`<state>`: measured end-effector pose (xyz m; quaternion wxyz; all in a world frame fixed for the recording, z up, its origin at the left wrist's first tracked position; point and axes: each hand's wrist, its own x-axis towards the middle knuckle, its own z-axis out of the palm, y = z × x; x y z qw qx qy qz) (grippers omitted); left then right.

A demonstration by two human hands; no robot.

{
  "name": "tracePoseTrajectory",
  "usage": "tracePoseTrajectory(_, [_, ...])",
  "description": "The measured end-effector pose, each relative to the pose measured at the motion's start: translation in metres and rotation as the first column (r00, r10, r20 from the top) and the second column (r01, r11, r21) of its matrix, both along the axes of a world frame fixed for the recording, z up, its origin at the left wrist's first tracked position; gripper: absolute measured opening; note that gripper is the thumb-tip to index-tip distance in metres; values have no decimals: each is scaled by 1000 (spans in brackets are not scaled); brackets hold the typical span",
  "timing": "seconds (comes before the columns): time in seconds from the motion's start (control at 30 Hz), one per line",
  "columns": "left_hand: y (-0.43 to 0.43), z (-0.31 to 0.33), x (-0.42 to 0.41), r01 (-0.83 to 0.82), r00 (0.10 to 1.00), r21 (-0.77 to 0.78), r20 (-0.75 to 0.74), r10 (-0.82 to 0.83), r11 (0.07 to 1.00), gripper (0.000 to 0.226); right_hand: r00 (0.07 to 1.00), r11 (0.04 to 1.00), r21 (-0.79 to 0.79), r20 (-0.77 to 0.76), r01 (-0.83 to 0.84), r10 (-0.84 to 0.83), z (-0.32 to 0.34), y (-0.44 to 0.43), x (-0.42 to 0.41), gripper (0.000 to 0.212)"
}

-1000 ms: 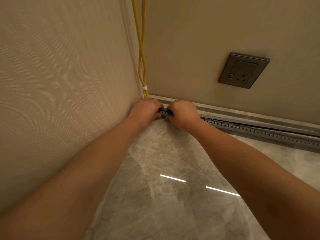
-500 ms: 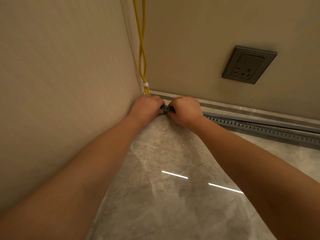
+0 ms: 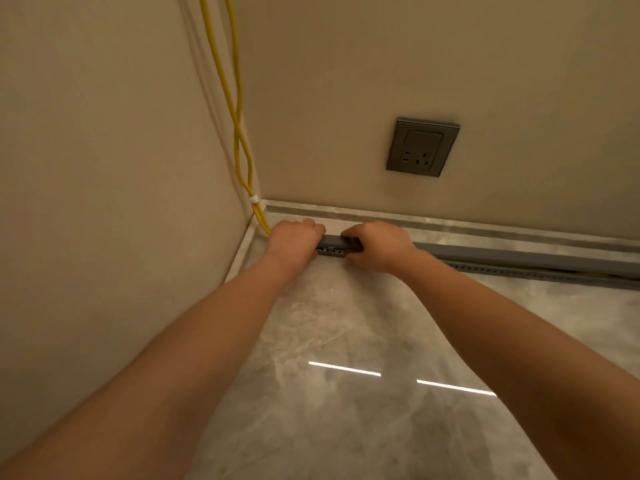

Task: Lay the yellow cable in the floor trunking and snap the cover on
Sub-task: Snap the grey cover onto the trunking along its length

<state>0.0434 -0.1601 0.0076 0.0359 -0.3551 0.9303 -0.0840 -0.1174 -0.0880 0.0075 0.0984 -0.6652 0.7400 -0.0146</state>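
The floor (image 3: 346, 427) is polished grey marble-look tile, glossy enough to carry two bright streaks of reflected light near the middle. A pale stone skirting strip (image 3: 485, 225) borders it along the far wall and up the left wall into the corner. Lying on the floor just in front of the far strip is the grey floor trunking (image 3: 502, 270), its perforated side facing near, running from close to the corner out to the right edge. The grey cover (image 3: 519, 256) sits along its top.
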Motion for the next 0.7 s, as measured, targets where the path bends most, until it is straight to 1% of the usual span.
tracePoseTrajectory(0.13, [25,4,-34,35,999,43,-10,-35,998,32,997,995,48,-13,83,-82,6,33,-34,34])
tracePoseTrajectory(0.27, [46,5,-66,50,999,86,-1,-50,995,33,989,989,33,-37,143,-142,8,69,-65,32])
tracePoseTrajectory(0.47, [86,4,-122,75,997,112,-19,-73,991,37,979,979,35,-18,202,-202,9,124,-115,51])
tracePoseTrajectory(0.7, [145,3,-209,109,993,112,-57,-103,988,35,968,967,49,-43,250,-248,15,189,-199,49])
